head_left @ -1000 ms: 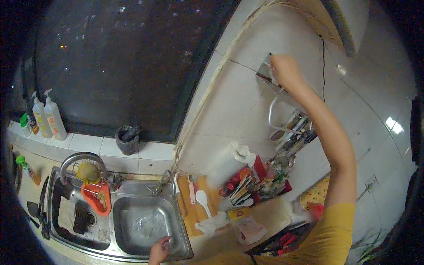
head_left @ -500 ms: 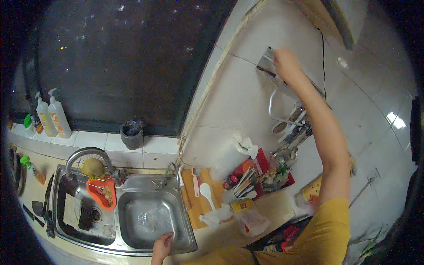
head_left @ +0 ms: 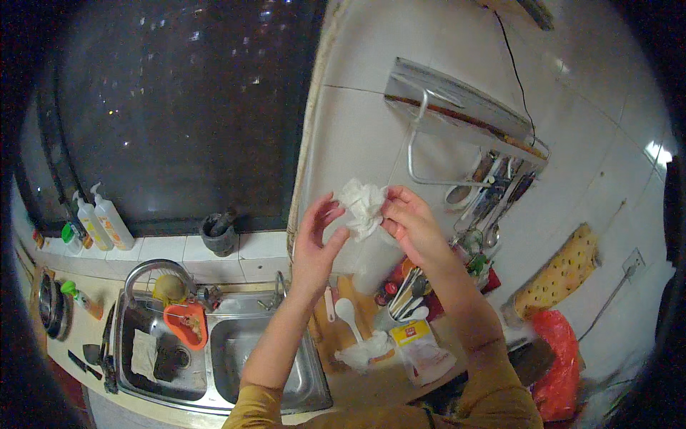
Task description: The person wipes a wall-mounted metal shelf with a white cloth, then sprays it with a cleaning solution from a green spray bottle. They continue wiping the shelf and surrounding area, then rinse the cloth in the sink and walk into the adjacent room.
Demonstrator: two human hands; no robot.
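Right hand (head_left: 414,223) pinching crumpled white sheet (head_left: 363,206) above white roll (head_left: 377,266); left hand (head_left: 314,239) cupped loosely beside sheet, contact unclear; sheet could tear if tugged unevenly, or slip from lone pinch; roll could topple if bumped

The right hand (head_left: 418,227) pinches the right edge of a crumpled white sheet (head_left: 362,207); the left hand (head_left: 318,243), fingers curved and spread, is just beside its left side (whether it touches is hard to tell). To the left, an orange basket (head_left: 187,319) sits at the steel double sink (head_left: 209,368). Beyond, a dark mortar (head_left: 218,242) stands on the far ledge (head_left: 164,248); a red plastic bag (head_left: 559,365) shows near right.
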